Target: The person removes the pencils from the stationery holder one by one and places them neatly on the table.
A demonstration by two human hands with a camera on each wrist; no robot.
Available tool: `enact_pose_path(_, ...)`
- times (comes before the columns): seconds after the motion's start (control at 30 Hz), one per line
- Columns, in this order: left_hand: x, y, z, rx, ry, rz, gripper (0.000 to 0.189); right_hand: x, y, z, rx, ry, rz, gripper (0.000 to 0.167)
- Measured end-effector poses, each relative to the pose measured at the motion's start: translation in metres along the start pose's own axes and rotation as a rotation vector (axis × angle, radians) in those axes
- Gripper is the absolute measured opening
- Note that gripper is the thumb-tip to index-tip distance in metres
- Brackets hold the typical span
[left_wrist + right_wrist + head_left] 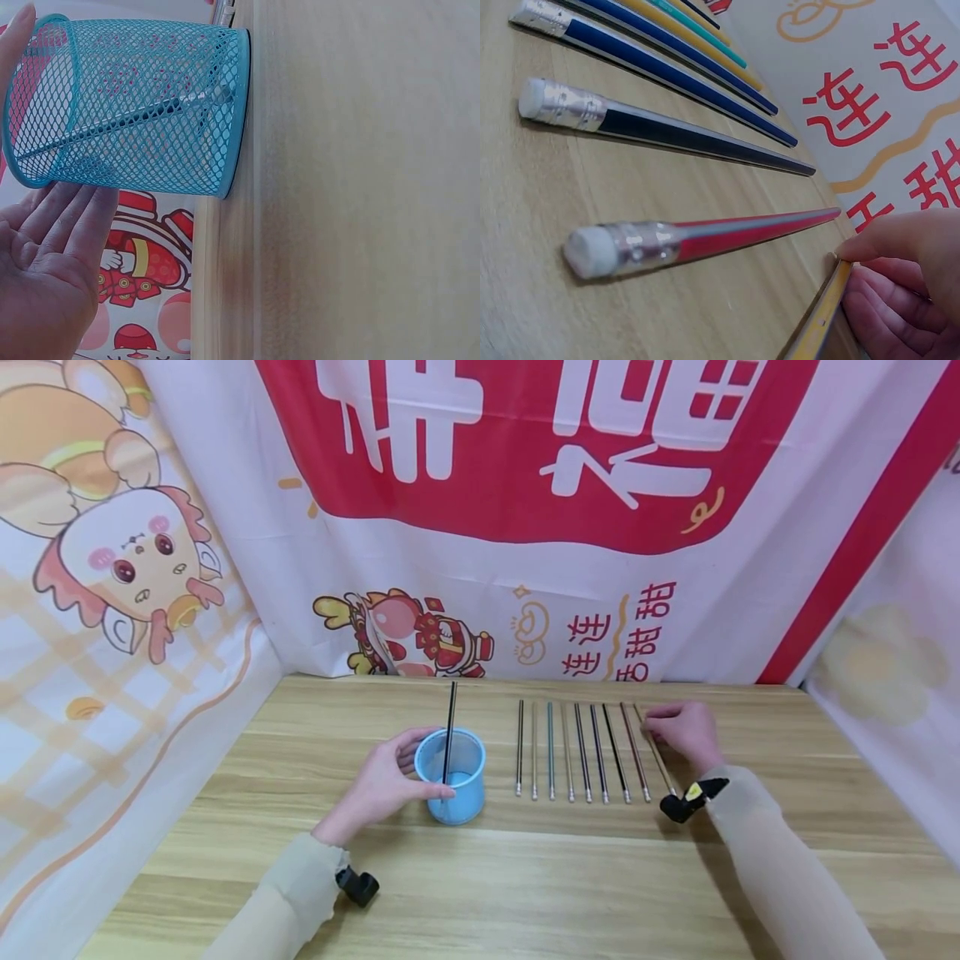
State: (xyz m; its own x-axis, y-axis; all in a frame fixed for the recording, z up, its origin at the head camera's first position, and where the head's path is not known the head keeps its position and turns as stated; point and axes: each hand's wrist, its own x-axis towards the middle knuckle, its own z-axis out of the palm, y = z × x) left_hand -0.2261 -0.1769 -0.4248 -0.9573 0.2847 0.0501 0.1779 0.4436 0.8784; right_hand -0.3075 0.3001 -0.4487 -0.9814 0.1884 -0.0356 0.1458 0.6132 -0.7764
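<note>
A light-blue mesh pencil cup (471,800) stands upright on the table, with one dark pencil (449,727) leaning inside it. In the left wrist view that pencil's eraser end is at the bottom of the cup (150,161). My left hand (386,783) grips the cup from its left side, thumb in front and fingers behind. At the right end of a row of pencils, my right hand (686,731) pinches a yellow pencil (663,768) near its far end. In the right wrist view a red pencil (750,231) lies just beside that yellow one.
Several more pencils, including a teal one (551,752) and a black one (617,756), lie side by side with erasers toward me. A printed cloth (510,560) hangs along the table's back edge. More cloth (97,693) borders the left side.
</note>
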Motion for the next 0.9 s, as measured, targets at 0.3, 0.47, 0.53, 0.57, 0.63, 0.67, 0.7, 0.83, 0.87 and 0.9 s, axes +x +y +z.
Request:
enact_pose_path(0.3, 0.001, 0.000, 0.000, -0.017, -0.003, -0.001, 0.086, -0.001, 0.001, 0.003, -0.021, 0.025, 0.005, 0.039)
enact_pose_path(0.47, 0.001, -0.001, 0.000, -0.014, -0.004, 0.001, 0.086, -0.002, 0.000, 0.004, -0.025, 0.028, 0.005, 0.039)
enact_pose_path(0.53, 0.001, 0.000, 0.001, -0.014, -0.004, 0.001, 0.086, -0.003, 0.000, 0.004, -0.022, 0.029, 0.013, 0.040)
enact_pose_path(0.57, 0.001, 0.000, 0.001, -0.013, -0.004, 0.000, 0.086, -0.003, 0.001, 0.004, -0.014, 0.029, 0.016, 0.041)
enact_pose_path(0.63, 0.001, 0.000, 0.001, -0.014, -0.005, -0.002, 0.086, -0.003, 0.000, 0.004, 0.008, 0.031, 0.032, 0.043)
enact_pose_path(0.67, 0.001, 0.000, 0.000, -0.014, -0.006, -0.002, 0.086, -0.003, 0.000, 0.004, 0.021, 0.031, 0.043, 0.044)
enact_pose_path(0.7, 0.001, 0.000, 0.000, -0.014, -0.006, -0.003, 0.086, -0.003, -0.001, 0.004, 0.040, 0.033, 0.050, 0.046)
enact_pose_path(0.83, 0.001, 0.002, 0.000, -0.019, -0.008, -0.014, 0.085, -0.007, -0.008, 0.001, 0.119, 0.044, 0.039, 0.052)
enact_pose_path(0.87, 0.001, 0.002, 0.000, -0.019, -0.008, -0.016, 0.085, -0.008, -0.011, 0.000, 0.139, 0.041, 0.032, 0.055)
enact_pose_path(0.9, 0.001, 0.003, 0.000, -0.019, -0.008, -0.019, 0.084, -0.010, -0.015, -0.001, 0.148, 0.041, 0.021, 0.058)
